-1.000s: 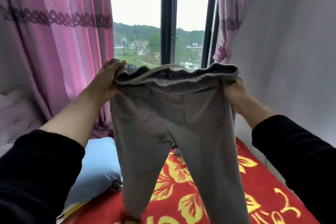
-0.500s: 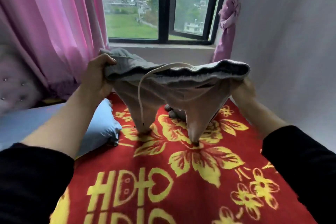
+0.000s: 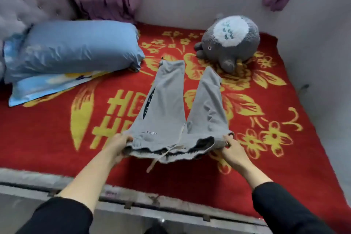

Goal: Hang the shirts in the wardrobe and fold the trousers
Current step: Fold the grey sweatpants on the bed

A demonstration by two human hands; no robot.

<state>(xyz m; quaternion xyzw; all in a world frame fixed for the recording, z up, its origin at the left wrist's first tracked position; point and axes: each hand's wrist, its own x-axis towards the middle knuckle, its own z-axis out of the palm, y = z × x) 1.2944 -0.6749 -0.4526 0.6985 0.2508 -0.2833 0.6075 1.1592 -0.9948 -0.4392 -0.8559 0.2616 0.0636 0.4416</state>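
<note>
- The grey soft-jersey trousers (image 3: 171,104) are out on the red blanket with yellow flowers (image 3: 57,129). The legs fan away towards the far side in a V, and the waistband is at the near edge of the bed.
- The left hand (image 3: 117,144) grips the left end of the waistband, fingers curled around the bunched fabric.
- The right hand (image 3: 233,150) pinches the right end of the waistband, thumb on top, fingers tucked under the cloth.
- Between the two hands the waistband sags open, raised a little off the blanket, and the pale flat drawstring (image 3: 161,156) dangles from its middle towards the near side.
- The far hem of the left leg lies just beside the blue satin pillow (image 3: 76,49). The right leg points at the round grey-and-white plush toy (image 3: 231,40) and stops short of it.
- To my eye this is the trouser half of the job, at the spreading-out stage. No fold is made yet, and no shirt is in sight.
- The next move, I reckon, calls for laying the waistband down flat, then bringing one leg over onto the other so the seams line up.
- The wrinkles at the top of the right leg want smoothing first, and the loose drawstring wants tucking in, or it will trail out of the fold.
</note>
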